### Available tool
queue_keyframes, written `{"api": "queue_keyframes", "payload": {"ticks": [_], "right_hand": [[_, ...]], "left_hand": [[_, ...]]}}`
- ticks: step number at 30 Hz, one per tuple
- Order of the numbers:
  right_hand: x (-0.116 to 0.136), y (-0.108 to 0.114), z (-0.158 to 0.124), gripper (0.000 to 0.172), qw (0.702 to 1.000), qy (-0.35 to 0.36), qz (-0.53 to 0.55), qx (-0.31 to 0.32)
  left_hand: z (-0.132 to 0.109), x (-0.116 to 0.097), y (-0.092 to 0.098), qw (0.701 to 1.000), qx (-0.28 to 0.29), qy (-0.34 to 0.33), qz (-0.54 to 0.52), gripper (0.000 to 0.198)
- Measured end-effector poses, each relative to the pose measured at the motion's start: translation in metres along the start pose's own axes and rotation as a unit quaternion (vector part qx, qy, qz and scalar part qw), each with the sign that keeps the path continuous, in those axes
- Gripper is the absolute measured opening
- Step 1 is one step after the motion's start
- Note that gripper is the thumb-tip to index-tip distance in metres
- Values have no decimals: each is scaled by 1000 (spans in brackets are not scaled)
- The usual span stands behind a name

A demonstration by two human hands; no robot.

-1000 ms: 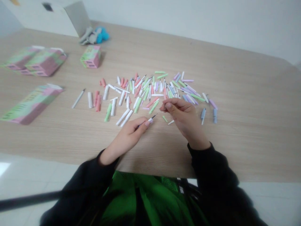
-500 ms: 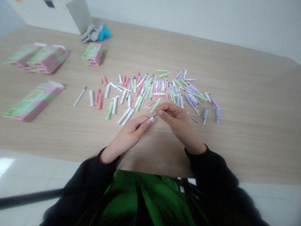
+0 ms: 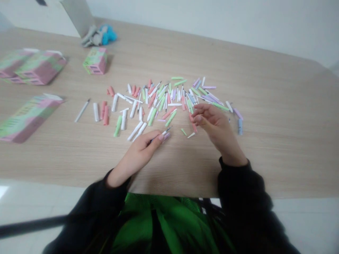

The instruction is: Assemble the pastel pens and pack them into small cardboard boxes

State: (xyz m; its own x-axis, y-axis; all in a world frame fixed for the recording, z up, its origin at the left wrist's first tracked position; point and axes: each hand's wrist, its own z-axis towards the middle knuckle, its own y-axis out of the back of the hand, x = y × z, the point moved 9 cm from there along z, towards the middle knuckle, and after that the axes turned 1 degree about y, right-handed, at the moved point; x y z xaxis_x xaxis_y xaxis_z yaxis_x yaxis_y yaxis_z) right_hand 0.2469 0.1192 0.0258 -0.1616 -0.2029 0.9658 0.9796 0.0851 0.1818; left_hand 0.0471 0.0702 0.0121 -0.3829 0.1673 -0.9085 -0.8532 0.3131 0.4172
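My left hand [image 3: 141, 148] pinches a thin refill [image 3: 166, 131] while my right hand [image 3: 215, 125], fingers loosely spread, hovers over the pen pile [image 3: 169, 97].

Light wood-grain table [image 3: 265, 116] runs under the left hand [image 3: 137, 148] and right hand [image 3: 215, 127], with a rounded corner far to the right of the right hand. Plain white wall [image 3: 212, 21] beyond the far edge. Pale glossy floor [image 3: 39, 201] below the near edge, bright patch left of the left hand. Soft, even light.
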Motion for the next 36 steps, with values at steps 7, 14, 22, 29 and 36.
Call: {"api": "queue_keyframes", "payload": {"ticks": [7, 14, 22, 29, 36], "right_hand": [[-43, 113, -13, 16, 918, -96, -379, -62], [-58, 107, -26, 20, 881, -142, -451, -29], [-51, 152, -17, 18, 875, -150, -443, -126], [-63, 168, -8, 26, 806, -240, -529, -113], [-74, 160, -11, 40, 748, -310, -578, -104]], "left_hand": [[-1, 4, 0, 1000, 1, 5, 10, 36], [-1, 9, 5, 999, -16, 4, 33, 39], [-2, 10, 7, 999, -18, 0, 42, 38], [-3, 11, 8, 999, -19, 6, 46, 40], [-3, 9, 8, 998, -20, 2, 52, 39]]}}
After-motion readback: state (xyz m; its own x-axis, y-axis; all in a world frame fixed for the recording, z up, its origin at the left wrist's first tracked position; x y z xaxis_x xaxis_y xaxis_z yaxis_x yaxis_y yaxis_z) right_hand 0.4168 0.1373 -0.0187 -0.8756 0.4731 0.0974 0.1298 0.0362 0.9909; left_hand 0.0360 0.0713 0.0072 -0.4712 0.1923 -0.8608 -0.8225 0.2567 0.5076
